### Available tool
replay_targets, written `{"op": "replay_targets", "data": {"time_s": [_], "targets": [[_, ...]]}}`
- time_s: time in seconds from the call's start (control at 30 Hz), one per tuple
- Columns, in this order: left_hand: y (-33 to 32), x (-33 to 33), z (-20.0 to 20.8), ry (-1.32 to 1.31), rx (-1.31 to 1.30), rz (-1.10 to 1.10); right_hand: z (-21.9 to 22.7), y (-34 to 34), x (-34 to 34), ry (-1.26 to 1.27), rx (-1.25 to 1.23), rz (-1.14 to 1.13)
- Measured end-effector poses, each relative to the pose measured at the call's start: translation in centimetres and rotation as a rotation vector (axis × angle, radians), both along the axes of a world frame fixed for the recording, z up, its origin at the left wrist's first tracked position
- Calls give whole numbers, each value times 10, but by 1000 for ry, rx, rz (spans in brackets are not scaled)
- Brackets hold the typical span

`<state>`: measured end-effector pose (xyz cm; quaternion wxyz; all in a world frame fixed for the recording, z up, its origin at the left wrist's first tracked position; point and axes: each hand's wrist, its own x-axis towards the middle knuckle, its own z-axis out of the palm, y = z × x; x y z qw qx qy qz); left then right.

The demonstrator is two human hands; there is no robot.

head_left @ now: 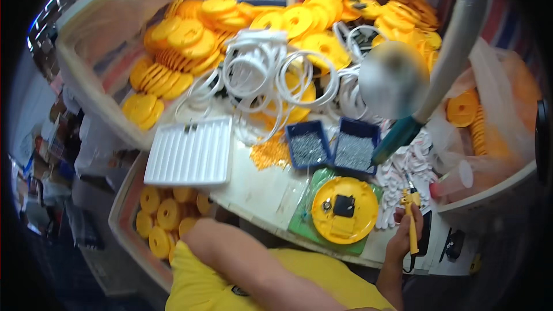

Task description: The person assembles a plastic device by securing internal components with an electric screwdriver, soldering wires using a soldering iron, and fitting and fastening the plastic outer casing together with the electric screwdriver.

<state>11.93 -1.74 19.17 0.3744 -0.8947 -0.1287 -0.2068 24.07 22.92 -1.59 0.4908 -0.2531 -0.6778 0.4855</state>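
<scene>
My right hand [403, 233] is closed round a yellow-handled soldering iron [413, 227] at the right side of the table. Its thin metal tip points away from me, and a black cord hangs from its near end. Left of that hand, a round yellow plastic housing [364, 204] lies on a green mat [299, 219]. Inside it are a black square part [344, 206] and a small round metal part [327, 205]. My left arm [253, 259] is bent across my body. The left hand itself is out of the picture.
Two blue trays [309, 144] of small screws stand behind the housing. White cable coils [253, 69] and heaped yellow discs [187, 34] fill the back. A white ribbed tray [189, 151] sits left, above a bin of yellow spools [168, 214]. A grey tube [458, 40] with a teal end hangs overhead.
</scene>
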Motion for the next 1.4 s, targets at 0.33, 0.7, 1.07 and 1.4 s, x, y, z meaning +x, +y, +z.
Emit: {"op": "replay_targets", "data": {"time_s": [0.33,0.7,1.07,1.4], "targets": [[-33,-20,24,-757,-1174,-855,15,10,-32,8,38,88],[-10,-102,-196,-1446,-898,1299,-38,9,-37,-211,170,142],[12,-86,-212,-1681,-992,1188,-28,-25,-47,-294,21,180],[19,-97,-226,-2040,-838,835,-28,-27,-50,-302,136,130]]}}
